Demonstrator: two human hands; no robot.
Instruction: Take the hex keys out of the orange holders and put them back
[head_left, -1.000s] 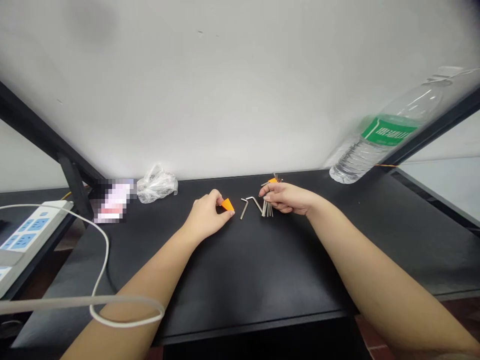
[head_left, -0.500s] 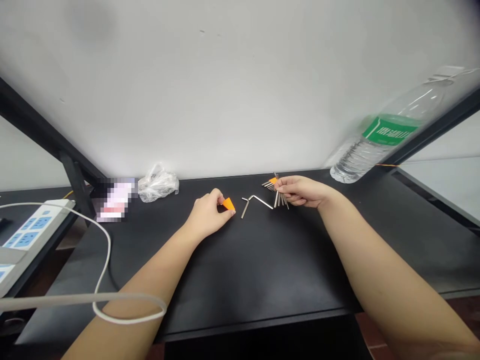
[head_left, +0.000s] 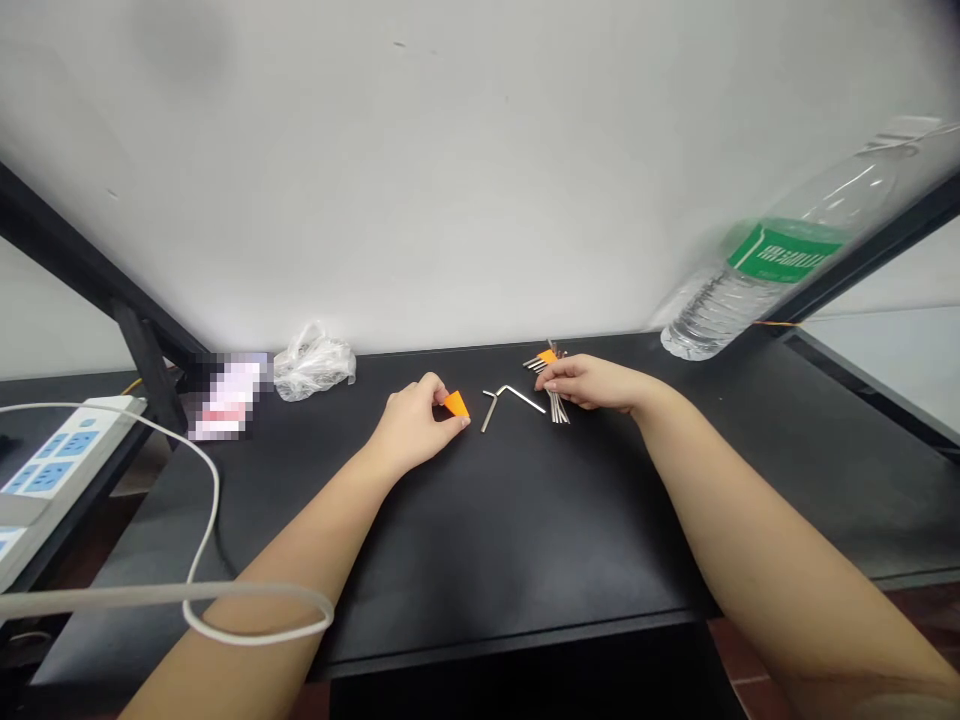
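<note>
"What are the hands gripping?"

"The left hand point(head_left: 416, 425) pinches an orange wedge point(head_left: 456, 404); the right hand point(head_left: 583, 383) has its fingers closed on a fan of hex keys point(head_left: 558, 407), far on the desk point(head_left: 487, 550)."

"What could go wrong?"

"The fan splays, so a loose pinch could drop some. Two loose keys point(head_left: 489, 414) lie between the hands (touching or nearly, I can't tell), and a careless sweep could scatter them."

1 left hand point(head_left: 416, 425), 1 right hand point(head_left: 589, 382). 2 loose hex keys point(head_left: 524, 400), mid-frame. 1 bunch of hex keys point(head_left: 558, 408), right of center; overlapped, can't count individually. 2 orange pieces point(head_left: 456, 404), mid-frame. 1 plastic bottle point(head_left: 784, 252), upper right. 1 plastic bag point(head_left: 315, 362), left. 1 power strip point(head_left: 64, 465), lower left.
</note>
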